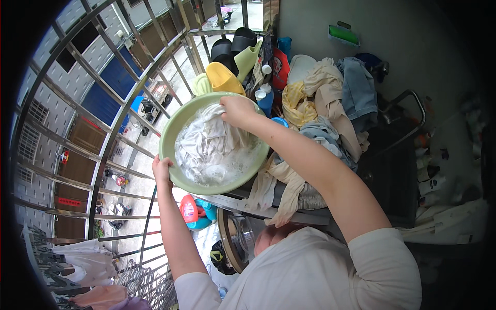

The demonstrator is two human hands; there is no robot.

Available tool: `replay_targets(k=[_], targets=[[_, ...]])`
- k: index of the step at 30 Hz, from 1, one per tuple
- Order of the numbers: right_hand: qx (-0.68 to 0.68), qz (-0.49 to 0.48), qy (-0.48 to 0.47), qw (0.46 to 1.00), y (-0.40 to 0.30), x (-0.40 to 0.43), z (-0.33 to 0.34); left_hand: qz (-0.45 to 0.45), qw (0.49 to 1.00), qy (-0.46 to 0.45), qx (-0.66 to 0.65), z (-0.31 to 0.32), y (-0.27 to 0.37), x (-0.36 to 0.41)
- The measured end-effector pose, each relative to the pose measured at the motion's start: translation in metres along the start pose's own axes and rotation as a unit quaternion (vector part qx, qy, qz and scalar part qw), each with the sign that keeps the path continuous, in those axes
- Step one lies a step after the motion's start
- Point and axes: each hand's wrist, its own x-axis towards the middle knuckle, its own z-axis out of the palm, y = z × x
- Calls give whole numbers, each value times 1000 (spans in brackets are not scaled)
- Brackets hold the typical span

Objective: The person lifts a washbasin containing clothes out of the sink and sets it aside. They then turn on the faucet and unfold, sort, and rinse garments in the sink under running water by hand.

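Note:
A light green plastic basin [167,145] holds soapy water and a white wet cloth or garment [205,139]. My left hand [162,170] grips the basin's rim at its lower left, thumb over the edge. At the basin's upper right, my right hand [237,111] is closed on a bunched part of the white garment and holds it up a little above the suds; the rest lies in the water. Right of the basin, partly behind my right forearm, lies a heap of clothes: a yellow checked piece [296,104], beige garments [329,100] and blue denim [355,87].
Metal window bars [112,128] curve along the left. Slippers [224,77] and bottles [265,101] stand behind the basin. A dark sink [387,186] with a faucet [414,97] is at right. Below are detergent bottles [188,208], an open round washer door [228,240] and hangers [143,281].

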Motion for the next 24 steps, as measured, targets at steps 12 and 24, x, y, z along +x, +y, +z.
replay_targets(k=[12,24], targets=[[-299,-122,-263,909,-2,-20,4,-9,1000,3,11,0,4,-3],[-260,-130,-357,888,-3,-39,-5,-9,1000,10,22,1,5,-5]])
